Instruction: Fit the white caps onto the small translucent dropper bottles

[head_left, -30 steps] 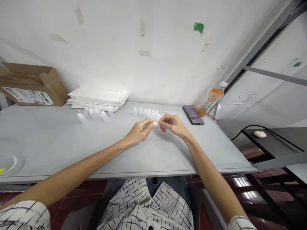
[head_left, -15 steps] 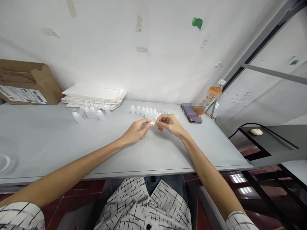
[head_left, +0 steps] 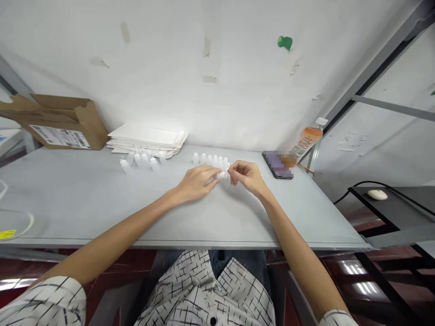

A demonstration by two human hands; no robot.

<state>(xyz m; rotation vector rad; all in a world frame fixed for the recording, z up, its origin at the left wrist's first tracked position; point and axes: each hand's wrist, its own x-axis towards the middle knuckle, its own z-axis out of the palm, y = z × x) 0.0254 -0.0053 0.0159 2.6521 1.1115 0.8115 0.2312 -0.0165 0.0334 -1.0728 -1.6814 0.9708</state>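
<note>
My left hand (head_left: 197, 183) is closed around a small white dropper bottle (head_left: 222, 175), which lies sideways with its top end pointing right. Most of the bottle's body is hidden by my fingers. Right beside that top, my right hand (head_left: 247, 176) pinches thumb and forefinger together; whatever is between them is too small to make out. Just behind my hands stands a row of several small white bottles (head_left: 203, 159). Further left, another group of white bottles (head_left: 155, 164) stands upright, with thin white pieces at their tops.
A stack of white envelopes (head_left: 146, 138) and an open cardboard box (head_left: 68, 122) sit at the back left. To the right lie a phone (head_left: 277, 165) and a leaning orange drink bottle (head_left: 309, 136). A white ring-like strip (head_left: 31, 220) is at the left edge.
My view has shifted, so the table's things appear further right. Both hands stay together at the bottle's top, with the left fingers now a little straighter over it.
</note>
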